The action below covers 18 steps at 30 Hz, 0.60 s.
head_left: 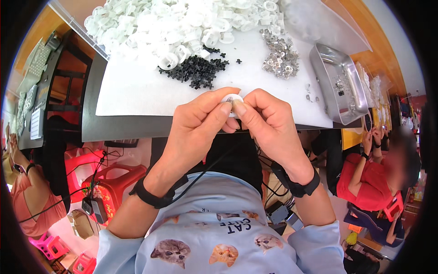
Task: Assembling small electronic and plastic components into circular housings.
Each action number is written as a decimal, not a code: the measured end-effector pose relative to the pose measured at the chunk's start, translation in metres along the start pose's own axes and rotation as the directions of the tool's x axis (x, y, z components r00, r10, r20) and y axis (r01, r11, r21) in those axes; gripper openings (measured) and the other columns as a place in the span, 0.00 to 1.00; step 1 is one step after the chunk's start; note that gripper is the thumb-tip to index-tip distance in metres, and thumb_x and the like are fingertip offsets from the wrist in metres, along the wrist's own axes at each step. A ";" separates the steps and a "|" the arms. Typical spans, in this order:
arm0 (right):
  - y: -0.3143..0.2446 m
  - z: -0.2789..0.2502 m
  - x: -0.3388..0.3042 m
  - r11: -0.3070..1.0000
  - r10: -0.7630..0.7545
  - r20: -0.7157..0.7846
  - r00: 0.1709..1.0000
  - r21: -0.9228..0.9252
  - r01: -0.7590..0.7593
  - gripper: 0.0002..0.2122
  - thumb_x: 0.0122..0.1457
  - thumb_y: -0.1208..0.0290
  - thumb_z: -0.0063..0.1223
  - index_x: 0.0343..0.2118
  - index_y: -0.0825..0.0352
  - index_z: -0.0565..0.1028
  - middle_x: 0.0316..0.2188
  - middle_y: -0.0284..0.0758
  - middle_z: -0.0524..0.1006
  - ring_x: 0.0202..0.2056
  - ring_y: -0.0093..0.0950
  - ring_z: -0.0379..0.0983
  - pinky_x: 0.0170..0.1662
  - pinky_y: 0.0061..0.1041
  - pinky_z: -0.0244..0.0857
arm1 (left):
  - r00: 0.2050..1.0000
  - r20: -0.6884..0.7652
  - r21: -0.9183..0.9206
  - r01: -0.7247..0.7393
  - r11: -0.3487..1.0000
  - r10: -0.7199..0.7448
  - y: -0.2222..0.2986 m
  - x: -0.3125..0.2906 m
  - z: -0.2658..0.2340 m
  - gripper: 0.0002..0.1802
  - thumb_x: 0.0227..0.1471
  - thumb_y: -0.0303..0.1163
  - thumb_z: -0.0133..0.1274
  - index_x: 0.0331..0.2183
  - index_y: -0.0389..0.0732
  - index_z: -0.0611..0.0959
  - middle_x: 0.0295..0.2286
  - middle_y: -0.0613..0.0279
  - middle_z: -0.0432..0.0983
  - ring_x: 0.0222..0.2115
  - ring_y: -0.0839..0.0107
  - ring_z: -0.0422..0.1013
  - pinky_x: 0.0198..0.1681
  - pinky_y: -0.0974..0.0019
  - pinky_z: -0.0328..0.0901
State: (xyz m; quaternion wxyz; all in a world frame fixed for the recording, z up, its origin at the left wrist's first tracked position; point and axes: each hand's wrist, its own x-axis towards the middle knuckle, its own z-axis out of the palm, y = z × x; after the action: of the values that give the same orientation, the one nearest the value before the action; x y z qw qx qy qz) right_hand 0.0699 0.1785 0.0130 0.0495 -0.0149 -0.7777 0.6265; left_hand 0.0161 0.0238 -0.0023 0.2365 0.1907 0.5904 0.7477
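Between my two hands, just over the table's near edge, is a small round white plastic part (232, 97). My left hand (200, 114) pinches it from the left, and my right hand (267, 116) presses it from the right with the thumb. Something small and greyish shows by the thumb tips, too small to name. Beyond my hands lies a heap of small black cross-shaped pieces (196, 71). Farther back rises a large pile of white ring-shaped plastic parts (182, 27). A cluster of small shiny metal pieces (280, 57) sits to the right.
A metal tray (343, 112) with a few small pieces stands at the right on the white sheet (137, 98). Clear plastic bags (324, 27) lie behind it. Black cables trail near a red stool (116, 182). People work at both sides, one in a red shirt (367, 182).
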 end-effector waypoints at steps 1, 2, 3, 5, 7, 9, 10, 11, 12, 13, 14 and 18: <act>0.000 0.000 0.000 0.997 0.021 -0.003 1.000 0.077 -0.021 0.09 0.62 0.71 0.48 0.26 0.70 0.69 0.20 0.28 0.73 0.23 0.12 0.62 0.25 0.14 0.57 | 1.000 0.001 0.000 -0.001 1.000 0.001 0.000 -0.001 0.000 0.16 0.59 0.28 0.45 0.48 0.33 0.76 0.31 0.64 0.76 0.29 0.80 0.70 0.34 0.75 0.68; 0.000 0.000 0.001 0.997 0.020 -0.006 1.000 0.075 -0.019 0.09 0.62 0.71 0.48 0.26 0.70 0.69 0.20 0.28 0.73 0.23 0.12 0.62 0.25 0.14 0.57 | 1.000 -0.001 -0.025 -0.012 1.000 0.012 -0.002 -0.001 0.000 0.16 0.59 0.28 0.45 0.47 0.33 0.76 0.31 0.63 0.76 0.29 0.80 0.70 0.34 0.75 0.69; 0.001 0.001 0.001 0.994 0.032 -0.003 0.999 0.107 -0.031 0.09 0.62 0.71 0.48 0.26 0.70 0.70 0.20 0.27 0.73 0.23 0.11 0.62 0.25 0.14 0.57 | 1.000 -0.003 -0.049 -0.024 0.999 0.024 -0.003 -0.001 0.000 0.16 0.59 0.28 0.45 0.47 0.32 0.76 0.31 0.63 0.76 0.29 0.80 0.70 0.35 0.75 0.69; 0.003 0.001 0.002 0.990 0.041 -0.002 0.999 0.137 -0.040 0.09 0.61 0.71 0.49 0.26 0.70 0.70 0.20 0.27 0.72 0.23 0.11 0.61 0.25 0.14 0.57 | 0.999 0.002 -0.045 -0.032 0.998 0.033 -0.005 0.000 0.000 0.16 0.60 0.29 0.45 0.47 0.32 0.76 0.31 0.63 0.76 0.29 0.80 0.70 0.35 0.75 0.69; 0.003 0.001 0.002 0.997 0.047 -0.004 0.999 0.059 -0.047 0.10 0.61 0.71 0.49 0.25 0.70 0.70 0.19 0.27 0.72 0.22 0.11 0.61 0.24 0.14 0.57 | 0.999 0.007 -0.040 -0.042 0.998 0.042 -0.005 0.001 -0.001 0.16 0.60 0.29 0.45 0.46 0.31 0.76 0.32 0.63 0.76 0.30 0.81 0.70 0.35 0.76 0.69; 0.004 0.001 0.001 0.999 0.030 -0.014 0.999 0.020 -0.030 0.10 0.61 0.71 0.49 0.25 0.69 0.70 0.18 0.27 0.72 0.22 0.12 0.61 0.24 0.15 0.57 | 0.999 -0.010 -0.023 -0.044 0.999 0.044 -0.006 0.002 0.000 0.15 0.60 0.29 0.45 0.45 0.31 0.76 0.31 0.63 0.76 0.29 0.81 0.70 0.34 0.75 0.69; 0.005 0.001 0.001 1.000 0.016 -0.020 1.000 -0.018 -0.017 0.10 0.61 0.71 0.49 0.25 0.69 0.69 0.17 0.27 0.71 0.21 0.12 0.61 0.23 0.15 0.57 | 0.999 -0.006 -0.024 -0.048 0.999 0.048 -0.006 0.002 0.001 0.15 0.60 0.29 0.45 0.45 0.31 0.76 0.31 0.63 0.76 0.29 0.81 0.70 0.34 0.75 0.69; 0.005 0.002 0.001 1.000 0.013 -0.023 1.000 -0.021 -0.013 0.10 0.61 0.71 0.49 0.25 0.69 0.69 0.17 0.27 0.71 0.21 0.12 0.61 0.23 0.15 0.57 | 0.999 -0.016 -0.004 -0.046 0.999 0.046 -0.005 0.001 0.001 0.15 0.60 0.29 0.45 0.45 0.31 0.77 0.31 0.63 0.75 0.29 0.80 0.70 0.34 0.75 0.69; 0.006 0.002 0.001 1.000 0.010 -0.028 1.000 -0.009 -0.011 0.10 0.61 0.71 0.49 0.25 0.69 0.69 0.17 0.27 0.71 0.20 0.12 0.60 0.23 0.15 0.57 | 0.999 -0.027 0.016 -0.045 0.999 0.045 -0.005 0.002 0.002 0.15 0.59 0.29 0.45 0.45 0.31 0.77 0.30 0.63 0.75 0.29 0.80 0.70 0.34 0.75 0.69; 0.006 0.003 0.001 1.000 0.008 -0.032 0.999 0.002 -0.008 0.10 0.61 0.71 0.49 0.25 0.69 0.69 0.16 0.27 0.70 0.20 0.12 0.60 0.22 0.16 0.57 | 0.999 -0.023 0.015 -0.049 0.999 0.050 -0.004 0.002 0.002 0.15 0.59 0.29 0.45 0.45 0.31 0.77 0.30 0.63 0.75 0.29 0.80 0.70 0.34 0.75 0.69; 0.006 0.004 0.001 1.000 0.004 -0.034 0.999 0.000 -0.004 0.10 0.61 0.71 0.49 0.25 0.69 0.69 0.16 0.27 0.70 0.20 0.12 0.60 0.22 0.16 0.57 | 0.998 -0.031 0.027 -0.050 0.998 0.051 -0.003 0.001 0.002 0.15 0.59 0.29 0.46 0.45 0.31 0.77 0.30 0.63 0.75 0.28 0.80 0.70 0.33 0.76 0.69; 0.007 0.003 0.002 1.000 -0.007 -0.036 0.999 -0.002 0.007 0.10 0.61 0.70 0.50 0.25 0.69 0.69 0.16 0.27 0.70 0.20 0.12 0.59 0.22 0.16 0.55 | 0.998 -0.027 0.029 -0.057 0.998 0.058 -0.005 0.002 0.001 0.15 0.59 0.29 0.46 0.45 0.31 0.77 0.30 0.63 0.76 0.29 0.80 0.70 0.34 0.75 0.69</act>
State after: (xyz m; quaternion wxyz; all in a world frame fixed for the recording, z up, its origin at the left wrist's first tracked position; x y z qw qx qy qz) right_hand 0.0675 0.1776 0.0053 0.0658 -0.0237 -0.7774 0.6251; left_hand 0.0157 0.0265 -0.0067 0.2039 0.2007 0.5985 0.7483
